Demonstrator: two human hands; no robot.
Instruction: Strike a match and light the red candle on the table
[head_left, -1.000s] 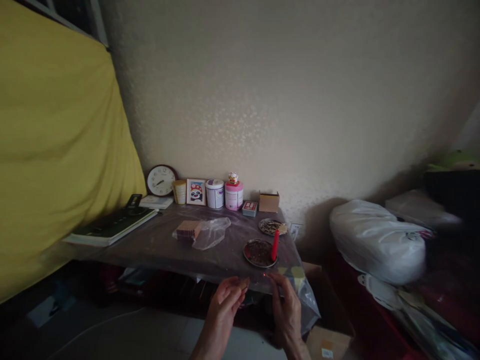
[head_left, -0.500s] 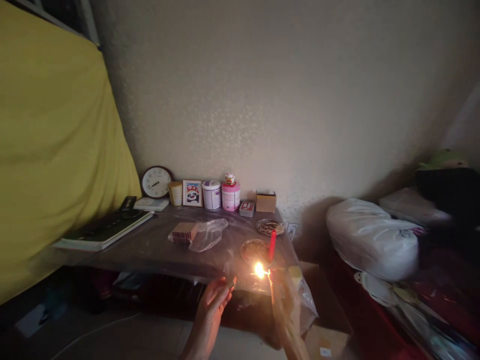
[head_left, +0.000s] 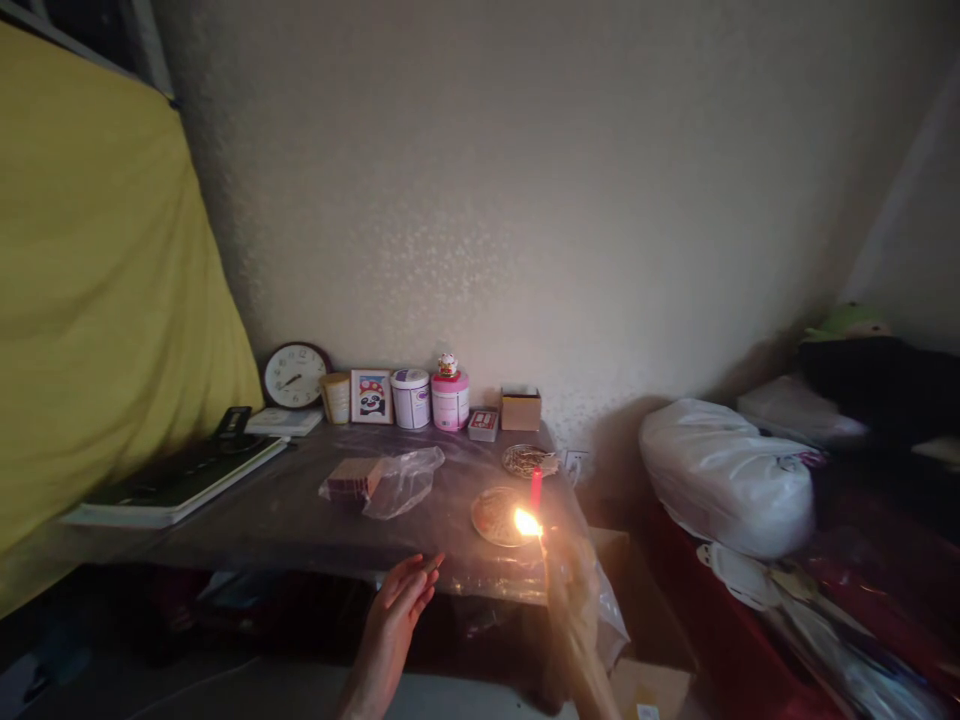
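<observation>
The right hand (head_left: 568,580) pinches a lit match (head_left: 534,527) between its fingertips, the flame held just beside the base of the red candle (head_left: 535,488), which stands upright on a round metal dish (head_left: 491,517) near the front right corner of the desk (head_left: 300,510); the left hand (head_left: 401,600) hovers at the desk's front edge, fingers loosely extended, with something small at the fingertips, perhaps a matchbox, though the picture is too dim to say whether it is truly gripped.

The risks, as I judge them: the desk is covered in thin clear plastic sheeting (head_left: 600,600) that hangs off the right corner right under the flame, so a dropped match or a low flame could melt or ignite it; the match is short and could burn down to the fingers; the crumpled plastic bag (head_left: 401,480) mid-desk lies near enough to matter.

Counted: one candle; one lit match; two metal dishes, the second (head_left: 523,460) further back; one wall clock (head_left: 289,375) against the back edge; one framed panda picture (head_left: 371,396); two lidded tubs, white (head_left: 410,398) and pink (head_left: 450,399); one small cardboard box (head_left: 520,409).
</observation>
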